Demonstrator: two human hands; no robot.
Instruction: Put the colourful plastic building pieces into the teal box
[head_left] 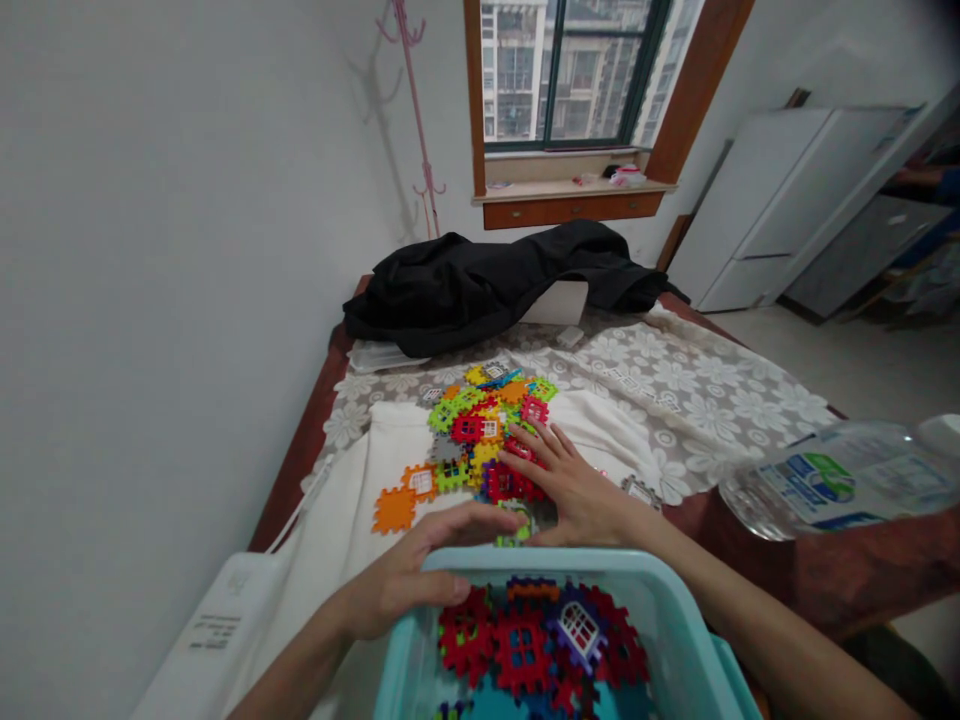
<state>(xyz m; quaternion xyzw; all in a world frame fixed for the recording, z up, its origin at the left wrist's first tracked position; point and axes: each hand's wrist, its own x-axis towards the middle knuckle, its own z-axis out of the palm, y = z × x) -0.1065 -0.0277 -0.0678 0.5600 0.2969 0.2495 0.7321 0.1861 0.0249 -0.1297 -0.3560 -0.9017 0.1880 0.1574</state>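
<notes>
A heap of colourful plastic building pieces (487,425), notched along their edges and some with window cut-outs, lies on a white cloth. My right hand (566,480) rests on the heap's near right side with its fingers spread. A light blue plastic bin (675,590) stands right in front of me, with red, purple and orange pieces (525,645) inside. My left hand (409,575) is at the bin's far left corner, thumb over the rim. Its fingers stretch towards a light green piece (514,525) beyond the bin and are apart from the thumb.
A patterned grey tablecloth (697,390) covers the table. On the right lies a large clear plastic bottle (832,475). Black fabric (495,280) is bundled along the far edge. A white power-strip-like device (217,620) is at the left, beside the wall.
</notes>
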